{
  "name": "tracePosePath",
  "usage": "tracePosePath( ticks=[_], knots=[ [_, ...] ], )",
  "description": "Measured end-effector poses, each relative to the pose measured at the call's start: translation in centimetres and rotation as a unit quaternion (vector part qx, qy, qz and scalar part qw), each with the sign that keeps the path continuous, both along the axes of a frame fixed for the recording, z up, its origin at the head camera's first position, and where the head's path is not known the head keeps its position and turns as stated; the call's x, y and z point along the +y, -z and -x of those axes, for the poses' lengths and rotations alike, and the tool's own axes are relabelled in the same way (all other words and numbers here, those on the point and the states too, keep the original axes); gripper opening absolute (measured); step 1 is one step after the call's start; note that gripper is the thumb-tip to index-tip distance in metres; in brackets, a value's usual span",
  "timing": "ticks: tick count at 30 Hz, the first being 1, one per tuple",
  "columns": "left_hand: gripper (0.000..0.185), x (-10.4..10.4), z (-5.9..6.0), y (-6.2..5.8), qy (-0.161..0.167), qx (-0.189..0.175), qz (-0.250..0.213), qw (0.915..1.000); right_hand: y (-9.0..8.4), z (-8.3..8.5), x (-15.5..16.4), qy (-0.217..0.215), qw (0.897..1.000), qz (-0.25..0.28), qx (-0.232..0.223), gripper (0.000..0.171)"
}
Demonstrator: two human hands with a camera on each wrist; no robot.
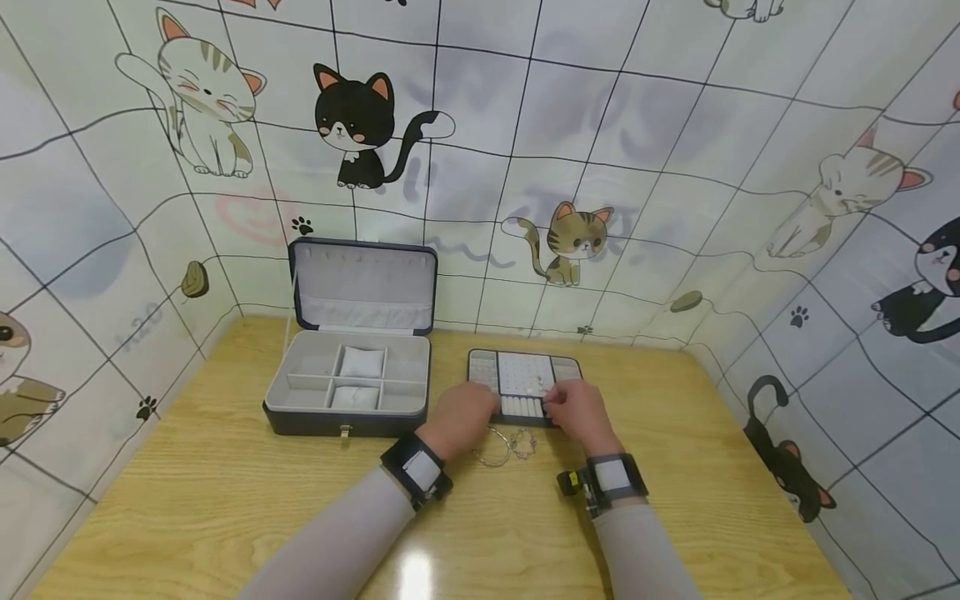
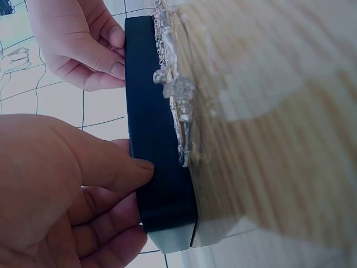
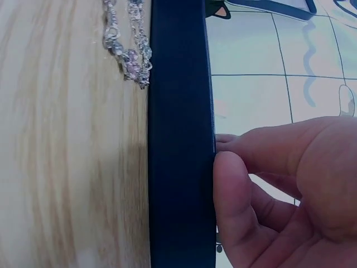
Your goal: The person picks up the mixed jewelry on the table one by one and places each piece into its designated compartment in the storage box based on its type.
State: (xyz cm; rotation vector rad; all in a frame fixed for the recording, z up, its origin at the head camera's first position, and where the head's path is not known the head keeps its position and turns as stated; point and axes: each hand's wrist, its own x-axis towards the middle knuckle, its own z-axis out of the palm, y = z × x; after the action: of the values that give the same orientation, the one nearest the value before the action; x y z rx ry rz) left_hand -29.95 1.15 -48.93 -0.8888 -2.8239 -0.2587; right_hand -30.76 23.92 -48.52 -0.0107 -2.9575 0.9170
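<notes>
- Two hands are down at the near edge of the small jewellery tray [image 1: 524, 377], which sits flat on the wooden table [image 1: 225, 492], just right of the open jewellery box [image 1: 348, 385].
- Left hand [image 1: 462, 419] is on the tray's near-left corner; in the left wrist view its thumb [image 2: 111, 170] presses against the dark side wall of the tray [image 2: 156, 151], with the other fingers curled underneath toward it.
- Right hand [image 1: 577, 412] is at the near-right corner; in the right wrist view its thumb [image 3: 234, 206] lies against the tray's dark outer wall [image 3: 181, 145], fingers bent behind it, so it pinches the rim.
- Tray still flat on the table as far as the head view shows; whether it is lifted at all, I cannot tell.
- Silver chain bracelets [image 1: 510, 446] lie on the table between the two wrists, just in front of the tray; the wrist views show their links touching or just beside the tray's base.
- Jewellery box stands with its lid [image 1: 363, 286] upright, two white cushions [image 1: 362, 362] in its middle compartments.
- Cat-print cloth [image 1: 600, 167] walls in the table on all three sides.
</notes>
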Motion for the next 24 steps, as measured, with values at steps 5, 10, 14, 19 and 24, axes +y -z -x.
tracePosePath(
  ticks=[5,10,14,19,24],
  knots=[
    [0.017,0.05,-0.01,0.08,-0.002,0.0,0.002,1.0,0.18,-0.04,-0.15,-0.004,1.0,-0.021,0.018,0.006],
    [0.017,0.09,0.14,0.4,-0.003,-0.003,0.003,1.0,0.34,0.01,-0.32,-0.001,0.999,-0.024,0.027,0.008],
    [0.017,0.12,0.17,0.42,-0.003,-0.005,0.004,1.0,0.43,0.05,-0.39,0.0,0.999,-0.026,0.028,0.008],
    [0.017,0.14,0.17,0.42,-0.004,-0.004,0.003,1.0,0.45,0.15,-0.47,0.005,0.999,-0.033,0.027,0.006],
    [0.017,0.19,0.27,0.59,-0.005,-0.003,0.007,1.0,0.43,0.15,-0.61,0.002,0.998,-0.05,0.03,0.006]
  ],
)
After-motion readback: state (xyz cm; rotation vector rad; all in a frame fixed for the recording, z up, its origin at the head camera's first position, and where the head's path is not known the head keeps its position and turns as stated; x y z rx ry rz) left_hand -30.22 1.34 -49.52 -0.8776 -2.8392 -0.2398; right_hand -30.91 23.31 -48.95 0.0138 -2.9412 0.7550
